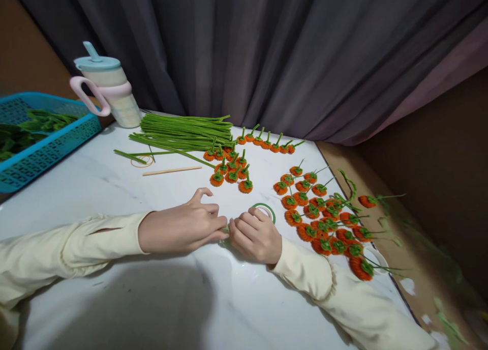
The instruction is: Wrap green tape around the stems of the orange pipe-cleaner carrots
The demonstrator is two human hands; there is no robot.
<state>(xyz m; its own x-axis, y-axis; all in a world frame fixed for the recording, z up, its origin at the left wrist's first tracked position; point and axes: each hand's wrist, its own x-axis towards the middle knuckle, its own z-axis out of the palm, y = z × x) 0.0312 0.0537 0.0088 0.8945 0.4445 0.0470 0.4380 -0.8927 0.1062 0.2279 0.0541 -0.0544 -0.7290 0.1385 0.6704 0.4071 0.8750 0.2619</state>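
Note:
My left hand (pixel 183 228) and my right hand (pixel 254 235) meet at the middle of the white table (pixel 114 197), fingertips pinched together over a roll of green tape (pixel 264 208). The right hand curls around the roll; the left pinches at its edge, at something too small to name. Several small orange pipe-cleaner pumpkins (pixel 324 228) with green tops lie just right of my right hand. More of these pumpkins (pixel 231 169) lie behind my hands.
A bundle of green pipe cleaners (pixel 186 131) lies at the back, with a wooden stick (pixel 171 171) in front of it. A blue basket (pixel 41 136) with green pieces sits at the left. A drinking bottle (pixel 109 88) stands behind it. The table's right edge (pixel 343 162) is close.

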